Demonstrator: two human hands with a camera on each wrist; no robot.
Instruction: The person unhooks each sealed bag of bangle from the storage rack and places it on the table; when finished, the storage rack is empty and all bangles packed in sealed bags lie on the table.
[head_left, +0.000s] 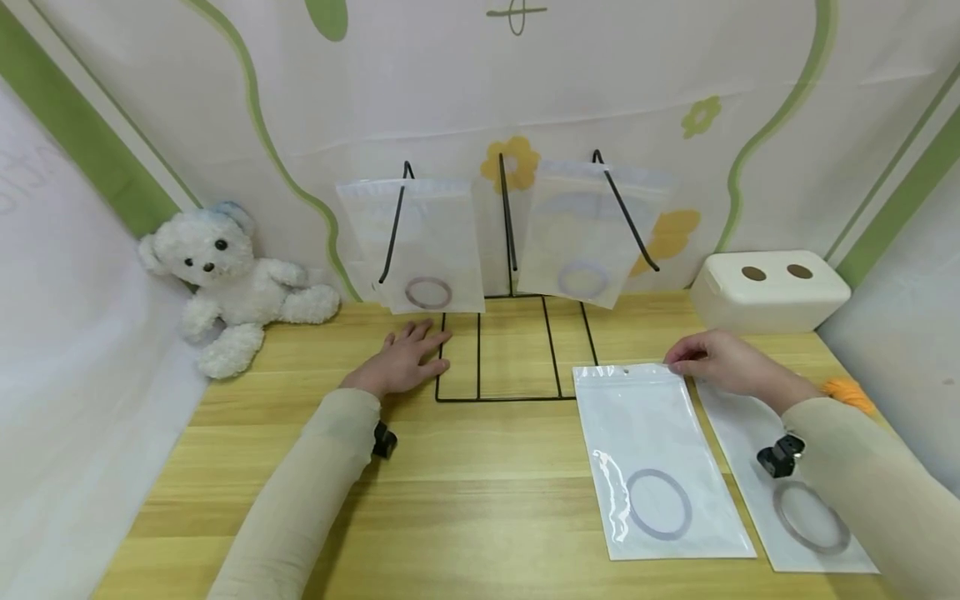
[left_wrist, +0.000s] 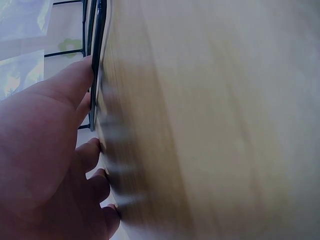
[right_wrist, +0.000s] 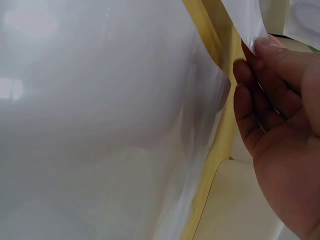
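My right hand [head_left: 716, 360] pinches the top right corner of a white zip bag [head_left: 645, 442] lying on the table, which shows a pale purple ring [head_left: 688, 512] low down. In the right wrist view, thumb and finger grip that corner [right_wrist: 250, 25]. A second ring-marked bag [head_left: 750, 467] lies partly under the right forearm. My left hand [head_left: 397, 362] rests on the tabletop, fingers spread, at the left side of a black wire rack [head_left: 498, 400]. The left wrist view shows its thumb [left_wrist: 77, 75] against the rack's wire. Similar bags hang on the rack's left [head_left: 442, 225] and right [head_left: 573, 233] prongs.
A white plush bear [head_left: 240, 287] sits at the back left. At the back right stands a cream box [head_left: 765, 292] with two round holes on top. Something orange [head_left: 849, 393] lies behind the right wrist. A patterned cloth [head_left: 420, 92] hangs behind the table.
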